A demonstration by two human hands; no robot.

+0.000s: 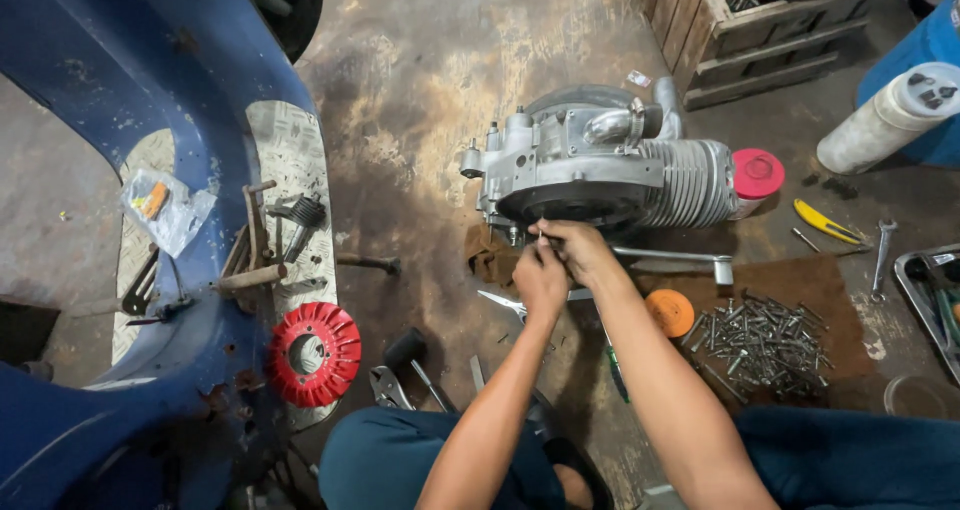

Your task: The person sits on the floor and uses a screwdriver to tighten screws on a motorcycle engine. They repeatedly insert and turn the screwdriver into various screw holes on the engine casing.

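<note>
On the stained concrete floor (430, 60), centre frame, sits a grey cast-metal scooter engine w/ finned cylinder (600, 170), lying on its side. Both hands meet at its lower front edge, just under the dark round opening. Left hand (540, 278) is curled, fingers pinched together on something small and pale; can't tell what it is. Right hand (577, 248) is also closed to a pinch, fingertips touching the casing rim by a thin pin or bolt; too small to say which, or whether it's gripped. The two hands touch each other.

Right of the engine: a pink-lidded round plastic container (757, 175) just beside the fins. Below it a brown mat (800, 280) carries a heap of loose steel bolts & screws (760, 342), w/ an orange round cap (669, 312) at the mat's left edge. A long flat metal bar (675, 257) lies between engine & mat. Yellow-handled utility knife (826, 222) and a steel spanner (881, 255) lie further right, near a metal tray (925, 300).

Left side: blue painted scooter body (110, 90) w/ patterned alu floor plate, a red finned flywheel fan (313, 354) resting on it, plus a clear plastic bag of small parts (167, 208). Black-headed rubber mallet (412, 355) & locking pliers (388, 388) lie near the person's knee. Wooden crate (745, 40) top right, white cylindrical bottle (890, 115) beside it.
</note>
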